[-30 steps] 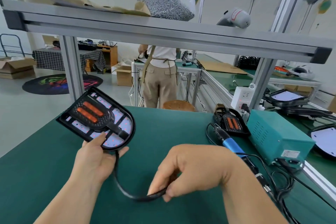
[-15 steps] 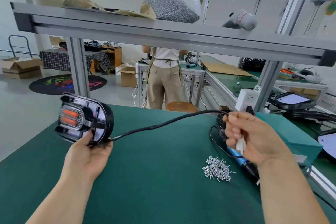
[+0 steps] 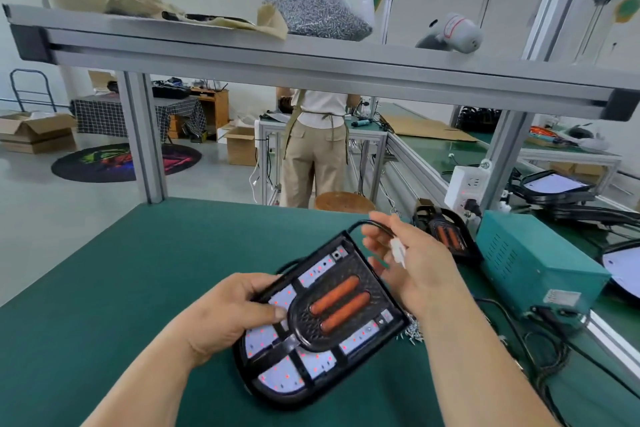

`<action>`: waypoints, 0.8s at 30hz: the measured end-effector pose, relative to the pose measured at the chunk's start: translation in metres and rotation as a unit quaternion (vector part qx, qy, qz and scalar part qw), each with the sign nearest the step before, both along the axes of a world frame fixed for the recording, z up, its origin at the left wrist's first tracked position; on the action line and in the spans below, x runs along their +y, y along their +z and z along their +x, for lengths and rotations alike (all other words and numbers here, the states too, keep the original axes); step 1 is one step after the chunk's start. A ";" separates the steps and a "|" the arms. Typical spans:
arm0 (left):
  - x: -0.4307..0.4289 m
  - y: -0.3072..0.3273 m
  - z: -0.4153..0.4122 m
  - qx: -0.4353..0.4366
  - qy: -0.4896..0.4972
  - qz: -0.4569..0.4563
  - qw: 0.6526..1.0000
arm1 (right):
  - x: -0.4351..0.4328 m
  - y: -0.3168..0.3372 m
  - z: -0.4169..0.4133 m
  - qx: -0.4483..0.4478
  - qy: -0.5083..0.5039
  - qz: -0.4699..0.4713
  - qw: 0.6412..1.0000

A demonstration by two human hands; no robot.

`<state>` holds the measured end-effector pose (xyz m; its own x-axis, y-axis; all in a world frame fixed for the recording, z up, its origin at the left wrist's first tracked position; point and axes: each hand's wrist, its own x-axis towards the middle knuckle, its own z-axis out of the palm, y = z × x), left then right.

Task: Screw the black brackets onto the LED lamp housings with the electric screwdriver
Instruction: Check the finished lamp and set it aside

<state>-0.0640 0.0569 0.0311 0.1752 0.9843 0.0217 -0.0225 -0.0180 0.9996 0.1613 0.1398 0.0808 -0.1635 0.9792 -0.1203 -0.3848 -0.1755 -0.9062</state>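
A black LED lamp housing [image 3: 322, 333] with white LED panels and two orange bars lies face up over the green table [image 3: 138, 288], held at its left edge by my left hand [image 3: 228, 312], thumb on its face. My right hand [image 3: 408, 263] is at the housing's far right side and holds the black cable [image 3: 367, 226] with its white connector [image 3: 398, 251] between its fingers. A few loose screws [image 3: 414, 334] show just right of the housing. A second lamp housing [image 3: 446, 236] lies behind my right hand. The electric screwdriver is hidden.
A teal power box [image 3: 540, 270] with black leads stands at the right, a white power strip [image 3: 467, 187] behind it. More lamp parts [image 3: 554, 185] lie at far right. An overhead shelf [image 3: 311, 62] carries a bag of screws [image 3: 318, 10]. A person [image 3: 318, 146] stands at a far bench.
The housing has moved from the upper left down to the middle and turned face up. My right hand with the cable end came in towards it, covering most of the screw pile.
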 end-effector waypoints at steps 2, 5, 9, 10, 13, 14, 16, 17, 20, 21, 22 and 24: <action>-0.001 0.004 0.002 0.029 0.005 0.027 0.999 | -0.007 0.009 0.004 -0.095 0.081 0.074 0.989; -0.003 0.006 0.006 0.053 0.036 0.061 0.996 | -0.015 0.015 0.004 -0.238 0.140 0.180 0.944; -0.002 0.005 0.011 0.047 0.070 0.107 0.991 | -0.017 0.005 -0.007 -0.305 0.107 0.231 0.918; -0.001 0.005 0.012 0.046 0.076 0.116 0.989 | -0.018 0.002 -0.009 -0.311 0.093 0.245 0.914; -0.001 0.001 0.010 0.041 0.093 0.140 0.985 | -0.018 -0.003 -0.013 -0.319 0.036 0.280 0.905; 0.001 0.000 0.007 0.019 0.107 0.145 0.984 | -0.018 -0.002 -0.014 -0.314 0.019 0.287 0.905; 0.003 0.000 -0.001 -0.088 0.154 0.132 0.975 | -0.019 0.003 -0.011 -0.293 0.010 0.305 0.906; 0.005 0.000 -0.005 -0.141 0.181 0.124 0.965 | -0.020 0.006 -0.008 -0.283 0.020 0.319 0.905; 0.006 0.003 -0.010 -0.126 0.219 0.090 0.964 | -0.026 0.016 -0.001 -0.292 0.075 0.357 0.884; 0.005 0.004 -0.008 -0.090 0.204 0.078 0.972 | -0.028 0.019 0.000 -0.296 0.094 0.370 0.876; 0.004 0.006 -0.003 -0.063 0.173 0.071 0.980 | -0.030 0.022 -0.001 -0.286 0.117 0.378 0.873; 0.004 0.006 0.006 -0.065 0.090 0.055 0.992 | -0.034 0.026 -0.004 -0.231 0.185 0.366 0.882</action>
